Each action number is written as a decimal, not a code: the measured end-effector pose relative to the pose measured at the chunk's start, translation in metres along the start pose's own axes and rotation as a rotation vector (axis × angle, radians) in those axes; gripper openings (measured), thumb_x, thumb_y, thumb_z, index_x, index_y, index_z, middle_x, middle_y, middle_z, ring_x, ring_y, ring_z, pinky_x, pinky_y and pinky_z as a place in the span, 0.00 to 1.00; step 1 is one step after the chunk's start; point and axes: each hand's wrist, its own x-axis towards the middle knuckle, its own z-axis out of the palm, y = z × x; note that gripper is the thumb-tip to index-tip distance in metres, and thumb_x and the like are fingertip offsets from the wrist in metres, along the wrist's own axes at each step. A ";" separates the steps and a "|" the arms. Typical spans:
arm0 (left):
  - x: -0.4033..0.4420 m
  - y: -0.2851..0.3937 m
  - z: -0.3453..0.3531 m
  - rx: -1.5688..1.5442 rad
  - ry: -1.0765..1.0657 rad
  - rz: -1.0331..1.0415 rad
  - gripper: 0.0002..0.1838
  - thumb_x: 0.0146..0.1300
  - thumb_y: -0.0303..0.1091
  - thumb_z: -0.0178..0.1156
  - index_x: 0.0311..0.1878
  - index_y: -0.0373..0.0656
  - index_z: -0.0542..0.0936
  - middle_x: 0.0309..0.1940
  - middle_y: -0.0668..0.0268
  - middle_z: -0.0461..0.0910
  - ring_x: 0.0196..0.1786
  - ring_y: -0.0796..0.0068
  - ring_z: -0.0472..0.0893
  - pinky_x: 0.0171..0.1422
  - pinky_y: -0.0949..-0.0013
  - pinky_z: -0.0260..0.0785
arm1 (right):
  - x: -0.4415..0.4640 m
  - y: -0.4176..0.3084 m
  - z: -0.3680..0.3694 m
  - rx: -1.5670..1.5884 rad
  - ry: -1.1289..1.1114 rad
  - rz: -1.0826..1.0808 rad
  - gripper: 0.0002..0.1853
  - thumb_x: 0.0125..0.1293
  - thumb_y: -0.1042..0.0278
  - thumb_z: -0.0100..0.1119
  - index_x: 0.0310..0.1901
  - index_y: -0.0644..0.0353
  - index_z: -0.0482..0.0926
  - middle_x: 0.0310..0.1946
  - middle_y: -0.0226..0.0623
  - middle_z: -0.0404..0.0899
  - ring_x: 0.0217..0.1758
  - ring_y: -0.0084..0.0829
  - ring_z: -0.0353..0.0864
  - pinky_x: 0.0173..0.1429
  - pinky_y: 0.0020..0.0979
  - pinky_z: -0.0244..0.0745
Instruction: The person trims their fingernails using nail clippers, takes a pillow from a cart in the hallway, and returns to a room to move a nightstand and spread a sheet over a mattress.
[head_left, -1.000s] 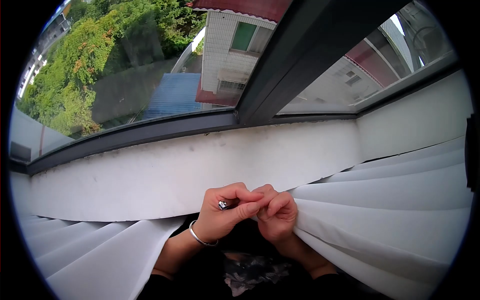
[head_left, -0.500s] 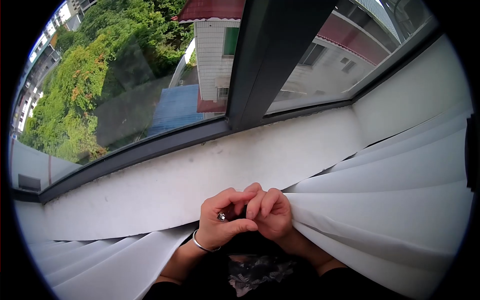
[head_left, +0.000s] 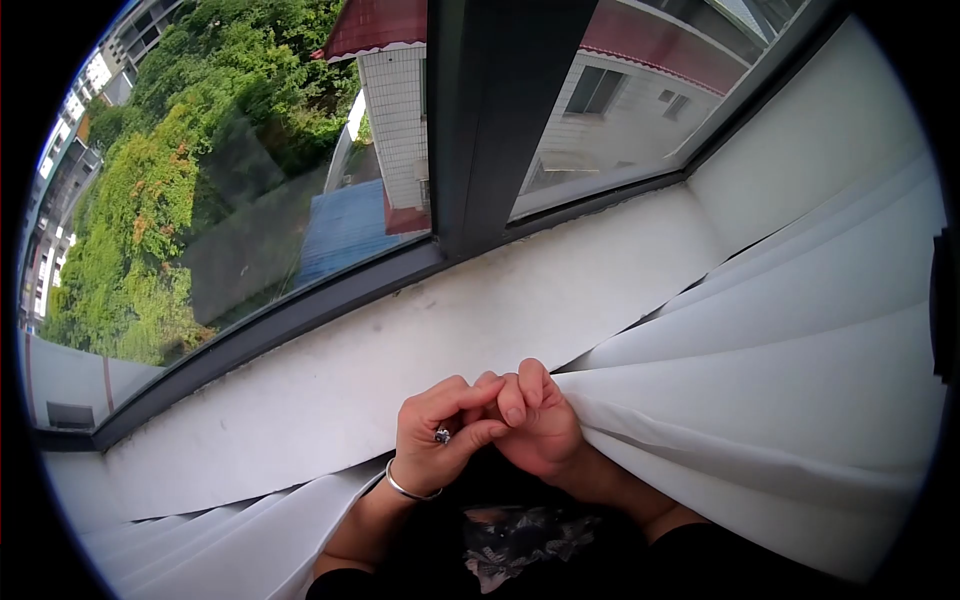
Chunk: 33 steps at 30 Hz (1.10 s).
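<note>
My left hand (head_left: pixel 433 428), with a stone-set ring (head_left: pixel 442 435) and a silver bangle (head_left: pixel 410 486) at its wrist, is closed, its thumb and fingers bent towards my right hand. My right hand (head_left: pixel 545 430) meets it with curled fingers, palm partly turned up. The fingertips of both touch each other. Anything between them is hidden or too small to make out. Both forearms pass between two white curtains, the right one (head_left: pixel 740 390) close by my right wrist and the left one (head_left: pixel 250 545) beside my left forearm.
Beyond the hands runs a white windowsill (head_left: pixel 330 385) with small dark marks. A dark window frame (head_left: pixel 478 150) rises behind it. Through the glass show trees (head_left: pixel 150 200), a blue roof (head_left: pixel 345 225) and a tiled building (head_left: pixel 395 110).
The view has turned slightly, shifting the window leftwards. My left thumb and fingers have drawn closer together against the right hand's fingers; the right hand has tilted a little.
</note>
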 end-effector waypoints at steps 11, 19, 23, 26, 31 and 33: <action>-0.009 -0.001 -0.014 -0.159 0.091 -0.102 0.14 0.50 0.21 0.62 0.43 0.35 0.78 0.22 0.73 0.68 0.25 0.86 0.64 0.29 0.83 0.55 | 0.000 0.005 0.013 -0.065 0.167 -0.036 0.16 0.52 0.70 0.63 0.31 0.49 0.62 0.27 0.24 0.63 0.37 0.26 0.62 0.46 0.31 0.60; -0.015 0.001 -0.015 -0.263 0.093 -0.189 0.11 0.54 0.22 0.59 0.42 0.34 0.77 0.23 0.73 0.69 0.27 0.87 0.65 0.32 0.84 0.57 | -0.012 0.010 0.014 -0.054 0.209 -0.084 0.15 0.53 0.66 0.63 0.31 0.50 0.62 0.25 0.25 0.63 0.35 0.26 0.61 0.44 0.29 0.60; -0.015 -0.001 -0.011 -0.276 0.062 -0.205 0.11 0.54 0.22 0.59 0.42 0.33 0.77 0.23 0.73 0.70 0.27 0.87 0.65 0.32 0.84 0.57 | -0.017 0.009 0.021 -0.064 0.232 -0.136 0.11 0.58 0.70 0.57 0.31 0.51 0.63 0.25 0.27 0.65 0.35 0.27 0.63 0.45 0.31 0.61; -0.015 -0.003 -0.009 -0.254 0.037 -0.208 0.11 0.55 0.22 0.58 0.42 0.33 0.77 0.24 0.73 0.70 0.27 0.87 0.66 0.32 0.84 0.57 | -0.021 0.009 0.019 -0.055 0.284 -0.151 0.08 0.60 0.73 0.53 0.32 0.52 0.63 0.26 0.28 0.67 0.36 0.28 0.64 0.47 0.32 0.63; -0.018 0.001 -0.002 -0.199 -0.034 -0.145 0.16 0.48 0.24 0.65 0.43 0.34 0.76 0.23 0.73 0.68 0.26 0.86 0.64 0.31 0.82 0.56 | -0.027 0.016 0.015 -0.045 0.319 -0.198 0.07 0.60 0.76 0.52 0.33 0.55 0.64 0.27 0.35 0.72 0.37 0.31 0.71 0.48 0.32 0.68; -0.020 -0.002 0.007 -0.188 -0.036 -0.054 0.18 0.45 0.24 0.67 0.42 0.34 0.77 0.22 0.73 0.67 0.24 0.86 0.63 0.29 0.83 0.55 | -0.031 0.018 0.019 -0.198 0.346 -0.208 0.07 0.61 0.78 0.50 0.33 0.57 0.63 0.28 0.34 0.72 0.34 0.29 0.72 0.46 0.29 0.68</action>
